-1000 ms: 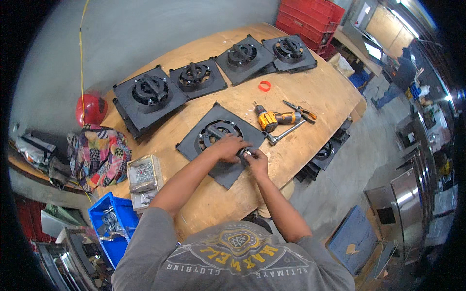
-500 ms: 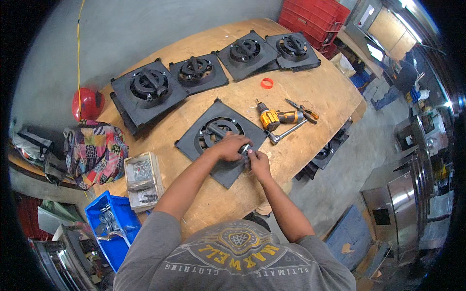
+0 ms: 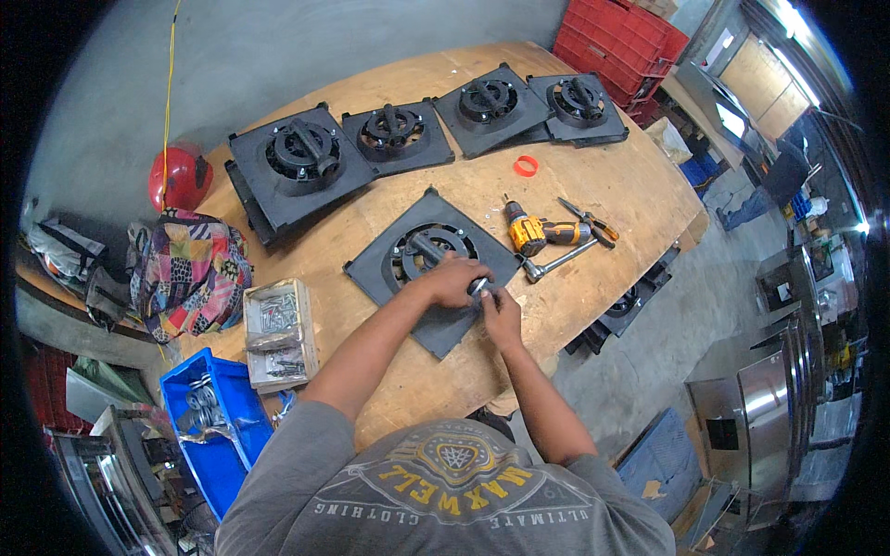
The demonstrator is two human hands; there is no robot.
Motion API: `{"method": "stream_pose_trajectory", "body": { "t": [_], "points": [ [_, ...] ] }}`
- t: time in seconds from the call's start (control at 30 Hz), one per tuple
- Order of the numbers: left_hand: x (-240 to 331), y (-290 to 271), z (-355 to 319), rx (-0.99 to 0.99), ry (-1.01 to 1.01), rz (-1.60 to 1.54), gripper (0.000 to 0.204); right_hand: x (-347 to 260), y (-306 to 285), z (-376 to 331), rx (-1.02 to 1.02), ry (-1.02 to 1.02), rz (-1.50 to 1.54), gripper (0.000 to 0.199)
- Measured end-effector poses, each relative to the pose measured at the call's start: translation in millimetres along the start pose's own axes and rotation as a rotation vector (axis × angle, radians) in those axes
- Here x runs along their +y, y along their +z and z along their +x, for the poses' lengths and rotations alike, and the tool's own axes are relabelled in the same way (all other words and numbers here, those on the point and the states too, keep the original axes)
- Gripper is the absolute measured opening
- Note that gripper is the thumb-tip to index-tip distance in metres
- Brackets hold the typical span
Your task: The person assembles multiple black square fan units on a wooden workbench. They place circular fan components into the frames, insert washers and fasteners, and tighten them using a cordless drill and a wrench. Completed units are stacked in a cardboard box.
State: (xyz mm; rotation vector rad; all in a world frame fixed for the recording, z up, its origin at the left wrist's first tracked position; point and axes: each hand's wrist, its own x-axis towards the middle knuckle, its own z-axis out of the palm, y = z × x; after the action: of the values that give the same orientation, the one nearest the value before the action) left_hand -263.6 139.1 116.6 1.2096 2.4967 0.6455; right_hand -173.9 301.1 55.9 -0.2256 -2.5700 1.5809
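Note:
A square black plate (image 3: 385, 269) with a round slotted opening and a raised tube-like bar lies turned cornerwise on the table before me. Over its near right part, my left hand (image 3: 454, 283) is closed around a small round silver-and-dark part (image 3: 478, 285). My right hand (image 3: 502, 318) is pinched at the near side of that part, its fingertips close to the left hand's. What the right fingers grip is too small to make out. Past the plate's right corner lie a yellow-and-black cordless drill (image 3: 530, 228), a ratchet wrench (image 3: 559, 262) and pliers (image 3: 598, 225).
Several similar black plates (image 3: 306, 171) line the table's far side, some stacked. An orange-red ring (image 3: 526, 166) lies near them. At left are a divided box (image 3: 278, 326) of screws, a blue bin (image 3: 218, 435) with metal rings, a patterned bag (image 3: 195, 278) and a red helmet (image 3: 181, 178).
The whole view has shifted slightly, so the table sits a little further right. Both hands stay together at the small part over the plate, with little change in their grip.

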Motion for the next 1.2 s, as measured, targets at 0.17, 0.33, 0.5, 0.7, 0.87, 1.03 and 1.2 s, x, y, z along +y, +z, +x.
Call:
{"method": "stream_pose_trajectory", "body": {
  "t": [0.17,0.33,0.5,0.7,0.87,1.03,1.2],
  "points": [
    [-0.3,-0.1,1.7,-0.008,-0.002,0.001,0.063,-3.0,-2.9,8.2,-0.057,0.165,0.096,0.036],
    [-0.9,2.5,1.0,0.027,0.008,0.021,0.063,-3.0,1.1,2.6,0.067,-0.031,0.055,0.045],
    [-3.1,5.2,2.6,0.011,-0.020,0.003,0.061,-7.7,0.7,3.0,-0.015,0.116,0.098,0.046],
    [-3.7,5.6,2.2,0.035,0.010,0.045,0.066,-10.7,0.9,4.5,-0.074,0.158,0.046,0.044],
    [0.3,1.7,1.0,-0.006,-0.031,0.018,0.066,-5.6,2.3,6.3,0.007,0.063,-0.066,0.044],
    [0.5,2.5,0.6,0.035,0.003,0.019,0.065,0.4,3.5,6.1,-0.069,0.126,0.122,0.043],
    [-3.0,6.5,2.0,0.032,-0.011,0.001,0.070,4.8,4.8,6.9,0.012,-0.021,-0.060,0.046]
  ]
}}
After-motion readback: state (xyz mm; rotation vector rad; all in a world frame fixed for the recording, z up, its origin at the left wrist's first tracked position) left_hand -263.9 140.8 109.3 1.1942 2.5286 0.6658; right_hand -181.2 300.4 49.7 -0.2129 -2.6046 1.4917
